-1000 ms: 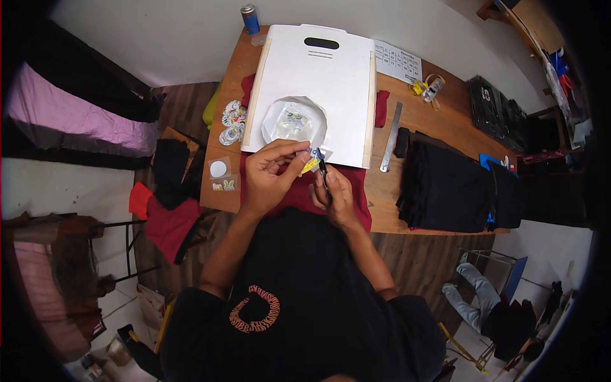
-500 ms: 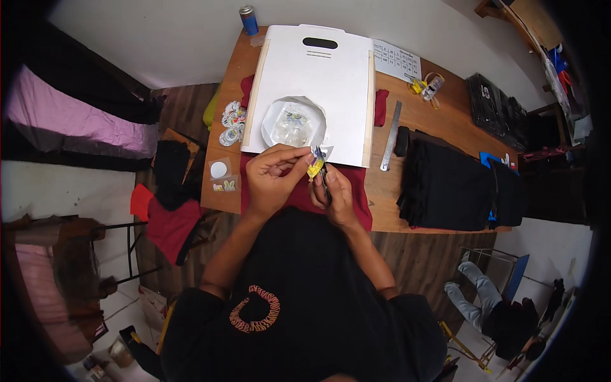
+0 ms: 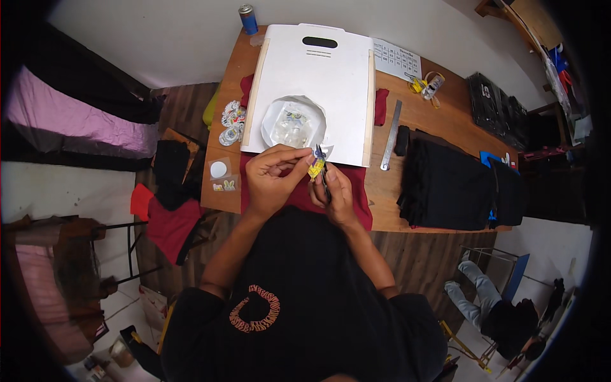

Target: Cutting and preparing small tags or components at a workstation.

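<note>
Between the thumb and fingers of my left hand (image 3: 272,178) is a small printed film cutout (image 3: 316,168), yellow and purple with a clear edge. My right hand (image 3: 340,200) grips dark-handled scissors (image 3: 320,153), their blades up against the cutout. Whether the blades are parted I cannot tell. Both hands hover over the near edge of a white board (image 3: 337,95). Just beyond them, a white many-sided tray (image 3: 270,122) on the board holds clear film scraps (image 3: 296,129). Maroon cloth (image 3: 293,207) lies under the board and my hands.
Printed round cutouts (image 3: 232,121) and a film piece with a white circle (image 3: 219,169) lie left of the board. To the right are a metal ruler (image 3: 391,137), folded black cloth (image 3: 445,184) and a tape roll (image 3: 434,86). A blue can (image 3: 248,20) stands at the back.
The cutout and scissors have shifted and turned very slightly in my fingers. Both hands stay in nearly the same place.
</note>
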A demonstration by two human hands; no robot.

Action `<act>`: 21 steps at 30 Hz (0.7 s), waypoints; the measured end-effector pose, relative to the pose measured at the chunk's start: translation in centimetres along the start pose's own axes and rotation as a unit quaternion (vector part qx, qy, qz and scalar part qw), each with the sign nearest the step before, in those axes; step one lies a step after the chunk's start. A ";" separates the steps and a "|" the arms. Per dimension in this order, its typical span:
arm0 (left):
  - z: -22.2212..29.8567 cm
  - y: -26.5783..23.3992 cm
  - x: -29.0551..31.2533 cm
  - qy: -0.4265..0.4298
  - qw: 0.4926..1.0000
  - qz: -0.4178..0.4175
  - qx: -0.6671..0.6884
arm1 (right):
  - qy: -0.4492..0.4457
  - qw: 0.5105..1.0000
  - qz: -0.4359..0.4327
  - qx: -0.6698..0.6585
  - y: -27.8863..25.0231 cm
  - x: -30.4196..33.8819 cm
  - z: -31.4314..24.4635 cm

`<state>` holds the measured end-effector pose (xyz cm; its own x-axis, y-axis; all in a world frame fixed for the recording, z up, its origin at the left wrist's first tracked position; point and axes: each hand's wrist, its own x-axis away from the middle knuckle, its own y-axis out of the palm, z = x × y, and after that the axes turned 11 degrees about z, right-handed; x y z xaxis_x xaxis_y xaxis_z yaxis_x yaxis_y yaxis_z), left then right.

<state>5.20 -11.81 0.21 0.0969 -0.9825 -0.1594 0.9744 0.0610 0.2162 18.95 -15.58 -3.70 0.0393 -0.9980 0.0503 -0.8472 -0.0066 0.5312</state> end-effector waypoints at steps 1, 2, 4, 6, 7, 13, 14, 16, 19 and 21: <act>0.0 0.0 0.0 0.000 1.000 0.000 0.000 | -0.001 1.000 0.002 -0.002 0.0 0.0 0.0; 0.0 0.0 0.0 -0.001 1.000 -0.001 -0.001 | -0.001 1.000 0.002 -0.002 0.0 0.0 0.0; 0.0 0.0 0.0 -0.002 1.000 -0.002 -0.002 | 0.003 1.000 0.010 -0.004 0.0 0.0 0.0; -0.1 -0.1 0.1 -0.004 1.000 -0.002 -0.005 | 0.000 1.000 0.006 -0.002 0.1 0.0 -0.2; -0.1 -0.1 0.1 -0.004 1.000 -0.002 -0.005 | -0.003 1.000 0.002 -0.001 0.1 0.0 -0.2; 0.1 -0.1 0.1 -0.004 1.000 -0.006 0.001 | -0.008 1.000 0.004 0.000 0.0 0.0 0.0; 0.1 -0.1 0.1 -0.003 1.000 -0.006 0.001 | -0.009 1.000 0.004 0.000 0.0 0.0 0.0; 0.1 -0.1 0.1 -0.002 1.000 -0.006 0.000 | -0.009 1.000 0.005 -0.004 0.1 0.0 0.0; 0.0 0.0 0.1 -0.010 1.000 -0.006 0.003 | -0.006 1.000 0.011 -0.007 0.1 0.1 0.1; 0.0 -0.1 0.1 -0.007 1.000 -0.005 0.008 | -0.006 1.000 0.014 -0.007 0.1 0.1 0.1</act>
<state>5.14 -11.94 0.22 0.0834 -0.9855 -0.1478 0.9721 0.0479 0.2296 18.82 -15.73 -3.71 0.0101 -0.9984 0.0555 -0.8404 0.0216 0.5416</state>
